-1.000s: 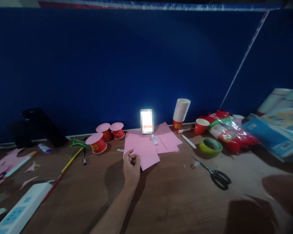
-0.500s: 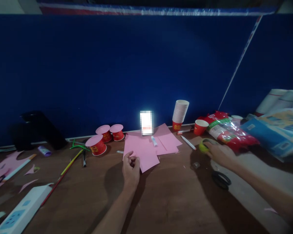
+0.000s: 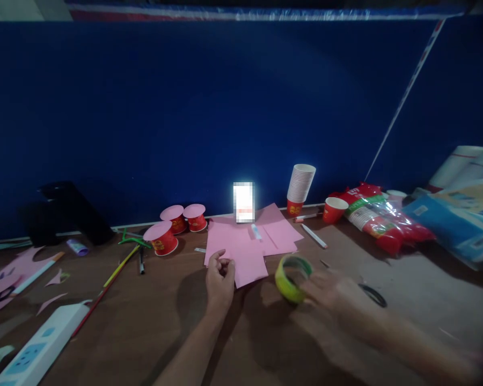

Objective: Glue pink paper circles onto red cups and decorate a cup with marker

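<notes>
A roll of yellow-green tape (image 3: 284,284) is in my right hand (image 3: 324,289), which is blurred by motion, just right of the pink paper. My left hand (image 3: 220,276) rests at the lower left edge of the pink paper (image 3: 247,268), its fingers curled; whether anything is between them is hidden. On the paper lies a small white tube (image 3: 256,232), and a bright pixelated rectangle (image 3: 243,202) stands behind it. Black scissor handles (image 3: 373,295) show partly beyond my right hand.
Red cups with pink discs (image 3: 161,241) stand left of the paper. A leaning cup stack (image 3: 301,185), one red cup (image 3: 335,210), a white marker (image 3: 314,236) and a red bag (image 3: 380,220) are right. A power strip (image 3: 44,343) lies at the lower left.
My right hand has moved left and nearer with the tape roll, from beside the red bag to beside the pink paper. The left hand has kept its place and curled shape.
</notes>
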### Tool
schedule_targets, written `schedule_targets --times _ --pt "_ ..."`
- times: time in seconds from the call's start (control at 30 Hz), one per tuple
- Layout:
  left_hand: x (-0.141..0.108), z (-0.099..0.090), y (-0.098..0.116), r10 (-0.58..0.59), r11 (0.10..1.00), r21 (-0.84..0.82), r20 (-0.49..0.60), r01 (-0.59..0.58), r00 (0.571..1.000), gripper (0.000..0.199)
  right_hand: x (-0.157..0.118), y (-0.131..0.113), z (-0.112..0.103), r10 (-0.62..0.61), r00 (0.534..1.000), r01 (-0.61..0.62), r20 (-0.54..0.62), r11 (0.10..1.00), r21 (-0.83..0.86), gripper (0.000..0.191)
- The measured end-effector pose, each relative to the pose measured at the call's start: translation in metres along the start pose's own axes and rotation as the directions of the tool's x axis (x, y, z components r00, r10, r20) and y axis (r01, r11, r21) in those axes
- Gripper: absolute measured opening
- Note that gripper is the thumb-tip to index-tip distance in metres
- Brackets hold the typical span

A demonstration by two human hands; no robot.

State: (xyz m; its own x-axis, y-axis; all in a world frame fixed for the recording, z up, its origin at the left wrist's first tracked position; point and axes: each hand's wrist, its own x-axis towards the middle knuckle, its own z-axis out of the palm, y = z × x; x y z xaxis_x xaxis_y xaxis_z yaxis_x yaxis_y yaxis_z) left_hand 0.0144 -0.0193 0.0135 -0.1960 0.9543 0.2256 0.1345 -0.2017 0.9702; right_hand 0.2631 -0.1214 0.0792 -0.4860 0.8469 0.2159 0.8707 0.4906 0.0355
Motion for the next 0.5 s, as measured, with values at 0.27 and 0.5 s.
schedule_targets --times 0.27,0.5 --pt "0.001 -0.001 -0.003 -0.001 0.999 0.037 0.019 0.000 1.000 0.042 -0.015 0.003 0.001 0.052 0.999 -0.053 0.011 0.975 0.213 0.031" --pt "0.001 0.000 -0.001 -0.017 1.000 -0.015 0.015 0.018 1.000 0.043 -0.086 0.080 0.044 0.487 0.866 -0.487 -0.115 0.873 0.029 0.030"
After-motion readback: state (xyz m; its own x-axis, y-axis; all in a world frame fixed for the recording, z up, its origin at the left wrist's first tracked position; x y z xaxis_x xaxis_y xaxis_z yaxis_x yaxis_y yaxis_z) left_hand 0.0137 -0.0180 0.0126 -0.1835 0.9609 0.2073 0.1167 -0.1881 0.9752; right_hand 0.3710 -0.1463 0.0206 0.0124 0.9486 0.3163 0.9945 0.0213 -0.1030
